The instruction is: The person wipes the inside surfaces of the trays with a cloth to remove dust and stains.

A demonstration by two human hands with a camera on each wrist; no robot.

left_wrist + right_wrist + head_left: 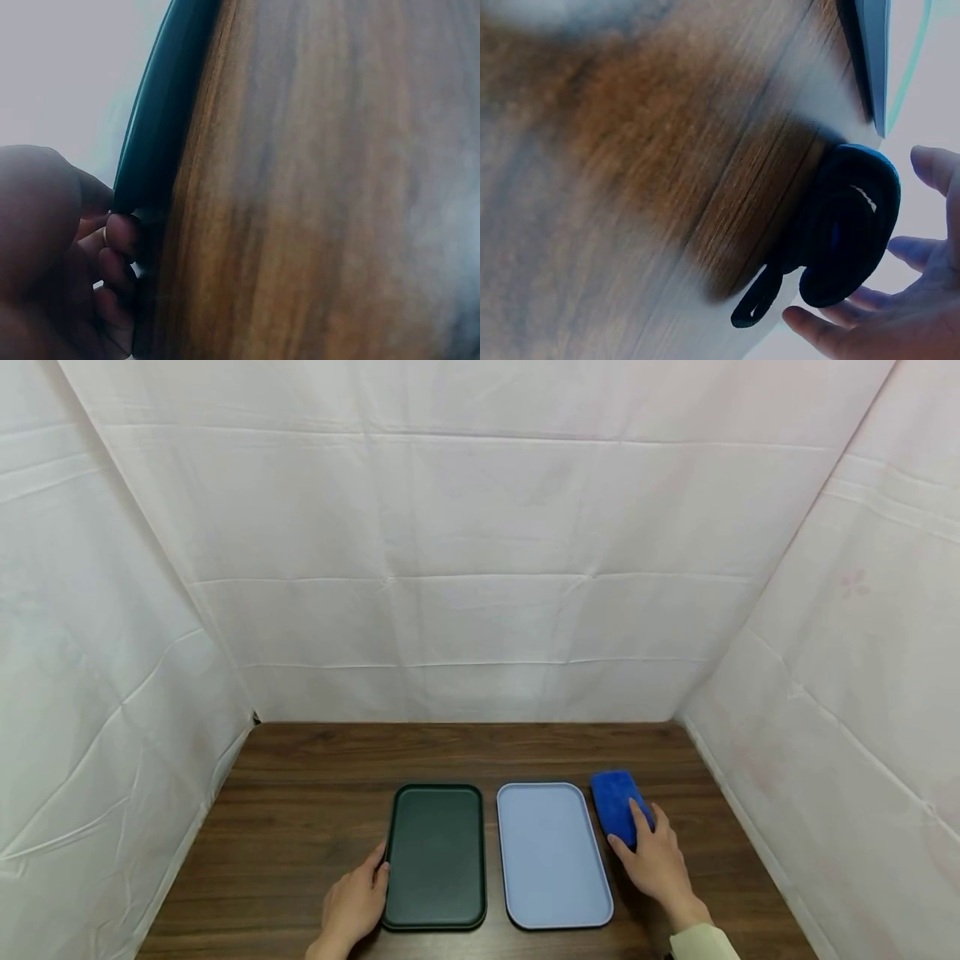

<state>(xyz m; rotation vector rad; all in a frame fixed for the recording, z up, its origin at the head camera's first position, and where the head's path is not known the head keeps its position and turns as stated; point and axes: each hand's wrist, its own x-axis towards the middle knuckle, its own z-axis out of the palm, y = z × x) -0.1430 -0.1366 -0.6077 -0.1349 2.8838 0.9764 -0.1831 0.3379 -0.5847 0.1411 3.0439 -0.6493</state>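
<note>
A dark green tray (435, 857) lies on the wooden table, left of a light blue tray (555, 856). At the green tray's left edge, my left hand (355, 897) pinches the rim; the left wrist view has the thumb at the top and the other fingers (120, 234) curled at the side below. To the right of the light blue tray is a folded blue cloth (617, 802). Over its near right part, my right hand (657, 860) spreads its fingers, fingertips right at the cloth. From the side, the cloth (855, 217) shows thick rolled folds and one loose flap.
The brown wood-grain table (300, 827) extends around both trays. White creased sheets (480, 552) hang behind it and along the left and right sides. A narrow strip of table separates the two trays.
</note>
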